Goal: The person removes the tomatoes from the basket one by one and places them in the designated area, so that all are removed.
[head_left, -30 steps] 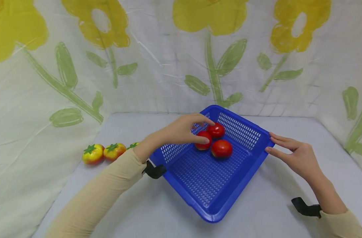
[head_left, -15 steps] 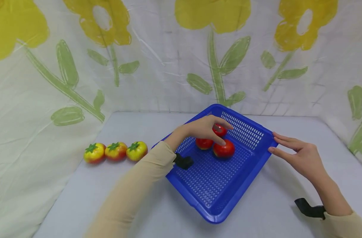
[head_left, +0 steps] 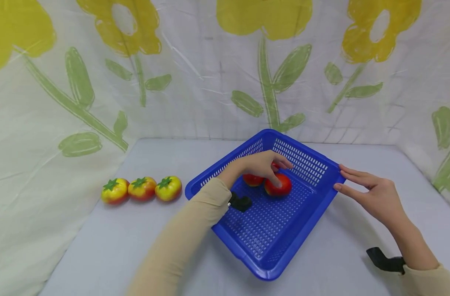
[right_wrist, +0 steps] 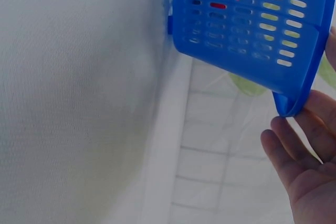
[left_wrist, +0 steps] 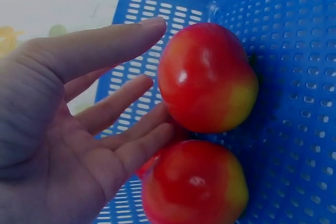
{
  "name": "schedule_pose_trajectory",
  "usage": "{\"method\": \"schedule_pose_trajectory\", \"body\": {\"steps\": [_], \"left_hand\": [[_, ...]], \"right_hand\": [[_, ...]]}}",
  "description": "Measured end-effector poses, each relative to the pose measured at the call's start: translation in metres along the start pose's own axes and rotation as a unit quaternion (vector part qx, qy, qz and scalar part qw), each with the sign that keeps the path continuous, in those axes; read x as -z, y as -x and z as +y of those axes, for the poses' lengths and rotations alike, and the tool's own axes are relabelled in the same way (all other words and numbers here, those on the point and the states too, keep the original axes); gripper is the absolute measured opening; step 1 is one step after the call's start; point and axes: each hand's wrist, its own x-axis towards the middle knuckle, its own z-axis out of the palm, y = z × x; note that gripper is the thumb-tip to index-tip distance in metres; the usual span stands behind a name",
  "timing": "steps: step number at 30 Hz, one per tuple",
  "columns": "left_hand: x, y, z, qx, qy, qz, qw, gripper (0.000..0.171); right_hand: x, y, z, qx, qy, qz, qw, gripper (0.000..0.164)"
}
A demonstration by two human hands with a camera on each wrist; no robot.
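Observation:
A blue perforated plastic basket (head_left: 261,255) stands askew on the table with three red, glossy tomatoes inside. My left hand (head_left: 261,163) reaches over its left side, fingers and thumb spread about the front tomato (head_left: 282,187). In the left wrist view a gap shows between the thumb and that tomato (left_wrist: 205,77), which has a yellow patch; a second tomato (left_wrist: 194,182) lies beside it. The third tomato is mostly hidden behind the fingers. My right hand (head_left: 374,193) holds the basket's right corner between thumb and fingertips, as the right wrist view of the basket's rim (right_wrist: 310,77) also shows.
Left of the basket, three yellow-and-red tomatoes with green leafy tops, the nearest one (head_left: 168,188) among them, sit in a row on the white table (head_left: 136,234). A white cloth (head_left: 195,98) painted with yellow flowers hangs behind and at the sides.
My left hand has moved right and slightly down, from the left and back tomatoes to the front tomato. My right hand stays at the basket's corner.

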Motion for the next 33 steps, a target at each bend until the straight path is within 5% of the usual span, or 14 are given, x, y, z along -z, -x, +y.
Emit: {"method": "schedule_pose_trajectory", "body": {"steps": [15, 33], "left_hand": [[-0.013, -0.009, -0.013, 0.008, -0.005, -0.035, 0.9993, 0.056], [-0.016, -0.014, -0.012, 0.015, -0.041, -0.018, 0.9989, 0.052]], "right_hand": [[-0.001, 0.002, 0.0, 0.008, -0.001, -0.01, 1.0, 0.053], [0.0, 0.001, 0.0, 0.016, -0.002, -0.003, 1.0, 0.052]]}}
